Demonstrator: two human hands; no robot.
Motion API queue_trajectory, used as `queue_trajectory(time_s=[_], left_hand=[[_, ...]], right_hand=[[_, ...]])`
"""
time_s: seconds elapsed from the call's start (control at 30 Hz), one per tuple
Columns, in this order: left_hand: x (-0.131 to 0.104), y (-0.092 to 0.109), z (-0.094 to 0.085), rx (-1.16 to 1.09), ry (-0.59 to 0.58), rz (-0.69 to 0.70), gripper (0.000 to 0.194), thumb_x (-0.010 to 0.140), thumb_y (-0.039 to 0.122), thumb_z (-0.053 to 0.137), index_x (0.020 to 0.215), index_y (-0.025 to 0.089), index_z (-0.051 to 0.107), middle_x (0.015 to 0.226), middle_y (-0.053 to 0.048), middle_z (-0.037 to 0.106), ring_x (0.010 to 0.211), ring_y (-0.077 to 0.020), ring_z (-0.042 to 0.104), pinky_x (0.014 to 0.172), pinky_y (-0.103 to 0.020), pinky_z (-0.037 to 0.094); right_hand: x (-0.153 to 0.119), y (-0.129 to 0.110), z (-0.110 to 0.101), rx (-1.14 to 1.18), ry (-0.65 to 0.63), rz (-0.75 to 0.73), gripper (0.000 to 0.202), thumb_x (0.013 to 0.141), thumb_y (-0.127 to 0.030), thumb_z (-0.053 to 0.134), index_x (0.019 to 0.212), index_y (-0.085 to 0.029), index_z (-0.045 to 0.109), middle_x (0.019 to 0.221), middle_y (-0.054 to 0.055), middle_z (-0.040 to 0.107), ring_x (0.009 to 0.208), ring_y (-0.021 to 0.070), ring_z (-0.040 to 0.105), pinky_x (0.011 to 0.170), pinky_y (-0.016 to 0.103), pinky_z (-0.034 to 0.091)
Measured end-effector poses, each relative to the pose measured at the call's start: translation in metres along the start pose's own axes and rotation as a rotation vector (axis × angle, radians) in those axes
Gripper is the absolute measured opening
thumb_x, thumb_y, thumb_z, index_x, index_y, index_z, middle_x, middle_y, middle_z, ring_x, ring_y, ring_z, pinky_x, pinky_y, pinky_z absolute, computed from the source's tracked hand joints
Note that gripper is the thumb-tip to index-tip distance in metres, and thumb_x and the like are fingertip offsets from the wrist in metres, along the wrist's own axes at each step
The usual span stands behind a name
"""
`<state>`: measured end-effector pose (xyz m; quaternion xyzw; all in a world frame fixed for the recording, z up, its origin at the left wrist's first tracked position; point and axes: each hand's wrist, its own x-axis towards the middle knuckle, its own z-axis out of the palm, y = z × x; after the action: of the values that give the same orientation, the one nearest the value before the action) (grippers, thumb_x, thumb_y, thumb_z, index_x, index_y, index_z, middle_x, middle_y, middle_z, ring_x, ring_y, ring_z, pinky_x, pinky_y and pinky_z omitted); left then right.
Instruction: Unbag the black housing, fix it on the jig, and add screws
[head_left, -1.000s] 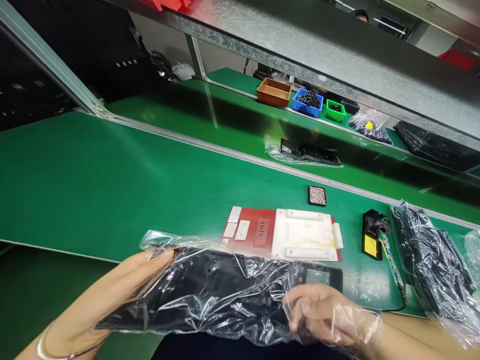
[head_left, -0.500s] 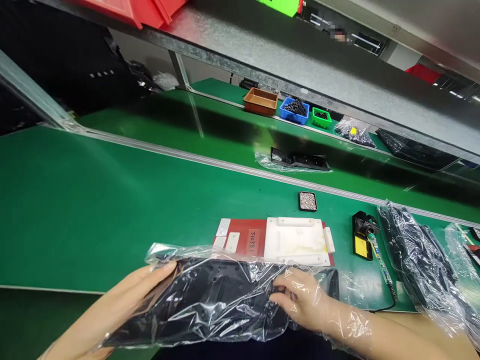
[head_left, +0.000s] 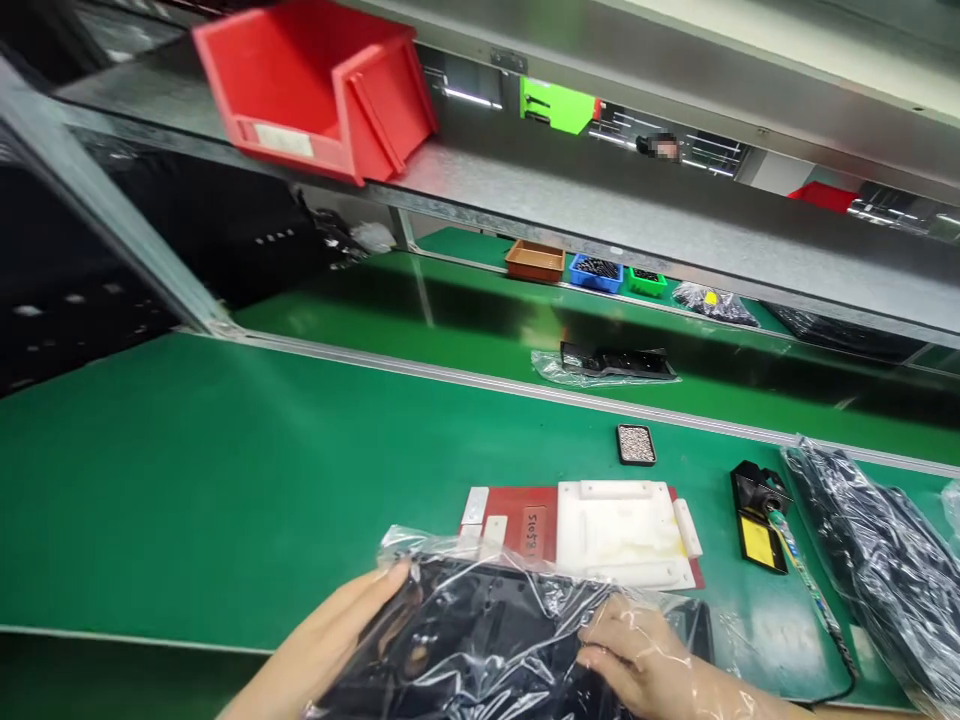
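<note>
A black plastic panel (head_left: 480,630) lies inside a clear plastic bag (head_left: 420,543) at the front edge of the bench. Gripping its left end through the film is my left hand (head_left: 341,635), thumb along the upper edge. My right hand (head_left: 637,645) is inside the bag, the film over its back and wrist, with curled fingers closed on the panel's right part. Just beyond the panel sits a white fixture block (head_left: 619,530) on a red base plate (head_left: 521,505). The lower part of the panel is cut off by the frame.
A soldering iron (head_left: 806,575) rests in its stand (head_left: 757,500). Bagged black parts (head_left: 885,560) lie at the right. A small tray of metal bits (head_left: 636,445) stands behind the fixture. Farther back are a black part (head_left: 619,362) and a shelf with a red bin (head_left: 315,90).
The view has tilted up and left, so the bench things sit lower and farther right. Both hands keep their hold on the bagged panel, which shows lower in view.
</note>
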<state>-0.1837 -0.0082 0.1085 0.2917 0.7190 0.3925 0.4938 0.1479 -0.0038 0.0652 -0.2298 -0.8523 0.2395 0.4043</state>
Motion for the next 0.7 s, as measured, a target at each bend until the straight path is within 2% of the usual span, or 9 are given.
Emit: queue_trajectory(time_s=[0.2, 0.3, 0.47, 0.53, 0.6, 0.7], left_hand=[[-0.009, 0.001, 0.005, -0.099, -0.245, 0.026, 0.067, 0.054, 0.079, 0.073, 0.084, 0.019, 0.072, 0.092, -0.009, 0.074, 0.083, -0.0279, 0.068, 0.081, -0.037, 0.058], [-0.009, 0.005, 0.006, -0.131, -0.293, 0.065, 0.064, 0.063, 0.078, 0.067, 0.086, 0.018, 0.071, 0.088, -0.008, 0.073, 0.078, -0.0251, 0.067, 0.079, -0.036, 0.056], [0.003, 0.012, -0.001, -0.108, -0.284, 0.146, 0.064, 0.07, 0.078, 0.061, 0.09, 0.017, 0.069, 0.088, -0.008, 0.072, 0.081, -0.0211, 0.065, 0.081, -0.032, 0.054], [0.011, 0.014, -0.009, -0.06, -0.253, 0.168, 0.067, 0.07, 0.079, 0.06, 0.09, 0.015, 0.068, 0.079, -0.008, 0.07, 0.066, -0.0184, 0.062, 0.068, -0.031, 0.053], [0.02, 0.016, -0.018, -0.005, -0.201, 0.191, 0.071, 0.068, 0.082, 0.058, 0.089, 0.014, 0.066, 0.066, -0.005, 0.066, 0.048, -0.0133, 0.052, 0.051, -0.027, 0.044], [0.028, 0.02, -0.032, 0.055, -0.131, 0.218, 0.072, 0.068, 0.084, 0.055, 0.089, 0.016, 0.064, 0.049, 0.003, 0.052, 0.038, -0.0084, 0.033, 0.043, -0.024, 0.031]], right_hand=[[-0.001, -0.005, -0.007, -0.057, -0.073, -0.02, 0.018, 0.106, -0.017, 0.041, 0.109, -0.007, 0.056, 0.094, 0.006, 0.05, 0.087, 0.0082, 0.05, 0.077, 0.016, 0.046], [-0.003, -0.005, -0.006, -0.085, -0.078, -0.044, 0.018, 0.105, -0.013, 0.038, 0.107, -0.007, 0.054, 0.091, 0.005, 0.048, 0.086, 0.0088, 0.048, 0.075, 0.016, 0.043], [0.001, -0.004, -0.009, -0.094, -0.083, -0.057, 0.019, 0.104, -0.01, 0.033, 0.103, -0.006, 0.052, 0.088, 0.006, 0.045, 0.082, 0.0089, 0.045, 0.072, 0.016, 0.039], [0.003, -0.005, -0.011, -0.096, -0.088, -0.033, 0.02, 0.104, -0.01, 0.033, 0.098, -0.006, 0.052, 0.086, 0.005, 0.044, 0.079, 0.008, 0.043, 0.069, 0.015, 0.037], [0.004, -0.006, -0.013, -0.1, -0.078, -0.023, 0.023, 0.104, -0.011, 0.032, 0.093, -0.005, 0.051, 0.084, 0.004, 0.043, 0.075, 0.0073, 0.04, 0.066, 0.014, 0.033], [0.003, -0.005, -0.013, -0.11, -0.059, -0.011, 0.025, 0.104, -0.012, 0.031, 0.087, -0.005, 0.047, 0.082, 0.004, 0.041, 0.072, 0.007, 0.037, 0.064, 0.014, 0.03]])
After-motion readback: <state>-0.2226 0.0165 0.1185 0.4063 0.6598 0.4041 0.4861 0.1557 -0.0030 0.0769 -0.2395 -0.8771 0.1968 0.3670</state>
